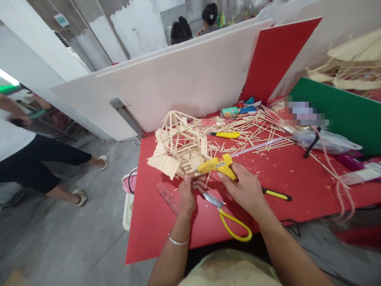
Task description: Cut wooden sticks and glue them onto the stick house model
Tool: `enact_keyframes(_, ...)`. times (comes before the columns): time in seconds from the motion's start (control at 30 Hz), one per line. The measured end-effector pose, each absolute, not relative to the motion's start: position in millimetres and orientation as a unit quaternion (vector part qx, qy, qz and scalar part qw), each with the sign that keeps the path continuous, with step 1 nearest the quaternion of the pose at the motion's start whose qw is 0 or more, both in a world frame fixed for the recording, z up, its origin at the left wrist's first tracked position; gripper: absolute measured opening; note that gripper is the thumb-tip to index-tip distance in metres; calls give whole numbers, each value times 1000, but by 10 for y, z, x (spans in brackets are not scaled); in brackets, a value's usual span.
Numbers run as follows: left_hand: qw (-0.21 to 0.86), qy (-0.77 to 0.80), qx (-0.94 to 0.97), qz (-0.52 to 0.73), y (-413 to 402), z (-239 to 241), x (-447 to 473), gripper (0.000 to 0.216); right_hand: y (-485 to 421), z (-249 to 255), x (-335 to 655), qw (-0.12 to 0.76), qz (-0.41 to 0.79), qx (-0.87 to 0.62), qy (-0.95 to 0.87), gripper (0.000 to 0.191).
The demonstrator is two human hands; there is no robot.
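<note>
My right hand (245, 186) is wrapped round the grip of a yellow glue gun (216, 163), whose nozzle points left. Just below the nozzle, my left hand (188, 195) has its fingers pinched together; whatever they hold is too small to make out. Right behind both hands stands a model made of wooden sticks (181, 139), an open frame with slatted panels flaring out at its lower left. Scissors with yellow handles (228, 218) lie between my forearms, and a clear ruler (167, 198) rests left of my left hand.
Loose wooden sticks (258, 129) cover the back of the red table (144, 234). A yellow utility knife (226, 135) lies among them; a black-and-yellow knife (277, 194) is right of my right hand. White boards (178, 75) stand behind. A person (32, 159) walks at the left.
</note>
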State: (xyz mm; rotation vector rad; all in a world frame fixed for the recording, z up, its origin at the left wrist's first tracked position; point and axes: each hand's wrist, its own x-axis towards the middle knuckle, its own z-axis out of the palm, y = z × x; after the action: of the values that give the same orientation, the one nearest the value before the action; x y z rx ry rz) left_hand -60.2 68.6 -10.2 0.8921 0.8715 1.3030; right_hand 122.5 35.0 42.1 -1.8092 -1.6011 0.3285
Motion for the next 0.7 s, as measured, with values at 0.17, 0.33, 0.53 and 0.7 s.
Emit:
enact_keyframes(0.17, 631, 373, 380, 564, 684, -97, -600, 57, 369, 371, 1225, 370, 153, -684, -610, 32)
enact_keyframes(0.33, 628, 377, 384, 562, 695, -107, -605, 59, 313, 363, 1234, 415, 141, -660, -610, 29)
enact_keyframes(0.53, 621, 387, 393, 557, 697, -135, -612, 60, 181, 235, 1354, 462, 123, -659, -580, 26)
enact_keyframes(0.7, 620, 388, 393, 557, 688, -119, -610, 60, 114, 53, 1619, 435, 105, -718, -533, 30)
